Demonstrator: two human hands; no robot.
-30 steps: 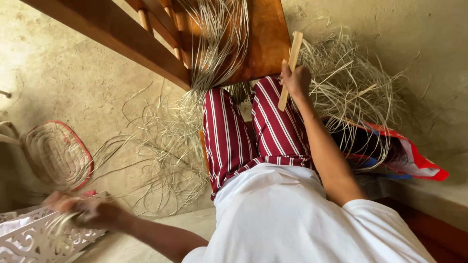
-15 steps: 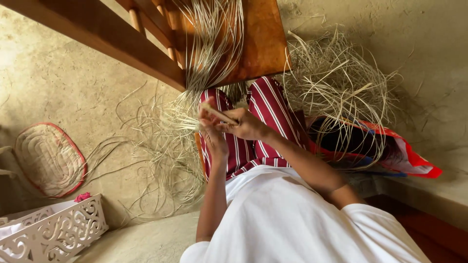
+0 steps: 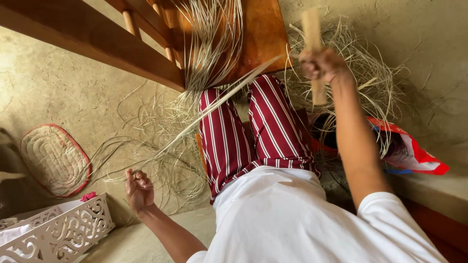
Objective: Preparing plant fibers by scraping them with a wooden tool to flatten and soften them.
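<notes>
My right hand (image 3: 322, 65) is raised at the upper right, gripping a flat wooden stick (image 3: 312, 29) held upright. A long pale straw strand (image 3: 209, 112) runs taut from that hand diagonally across my red and white striped trousers (image 3: 253, 131) down to my left hand (image 3: 139, 189), which pinches its lower end near the floor at the lower left.
A wooden chair (image 3: 258, 34) draped with a bundle of straw (image 3: 212, 44) stands ahead. Loose straw (image 3: 360, 73) lies piled on the floor around my legs. An oval woven mat (image 3: 53, 158), a white cut-out box (image 3: 63, 231) and a red and white bag (image 3: 414, 151) sit nearby.
My hands, together over my lap half a second ago, have pulled apart: the right rose with the stick, the left swung down to the left, drawing the strand taut.
</notes>
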